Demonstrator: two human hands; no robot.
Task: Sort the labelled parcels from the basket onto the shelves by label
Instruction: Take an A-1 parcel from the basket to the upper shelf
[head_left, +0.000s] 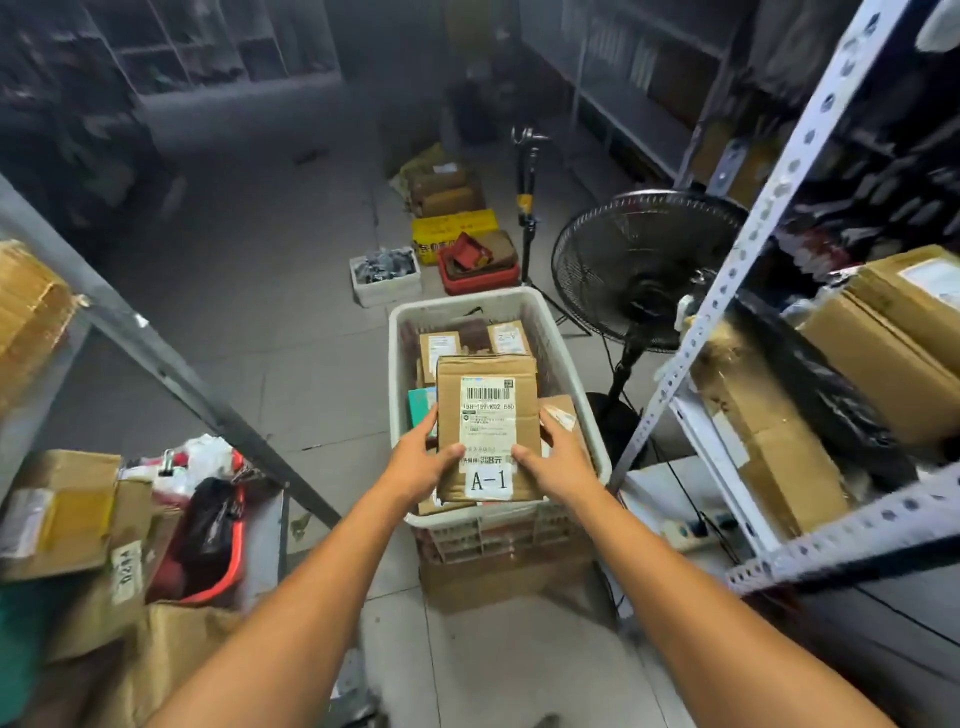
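A brown cardboard parcel (487, 415) with a barcode label and a white sticker reading "A-1" is held over the near end of the white plastic basket (558, 343). My left hand (421, 462) grips its left edge and my right hand (558, 462) grips its right edge, thumbs on top. Several more labelled parcels (506, 339) lie in the basket behind and under it. A white metal shelf rack (737, 270) with boxes stands to the right, and a grey rack (171, 364) to the left.
A black standing fan (644, 265) is just right of the basket, with a tripod stand (527, 208) behind it. Red, yellow and white crates (478, 283) sit on the floor beyond. Boxes and a red tub (218, 587) crowd the lower left shelf.
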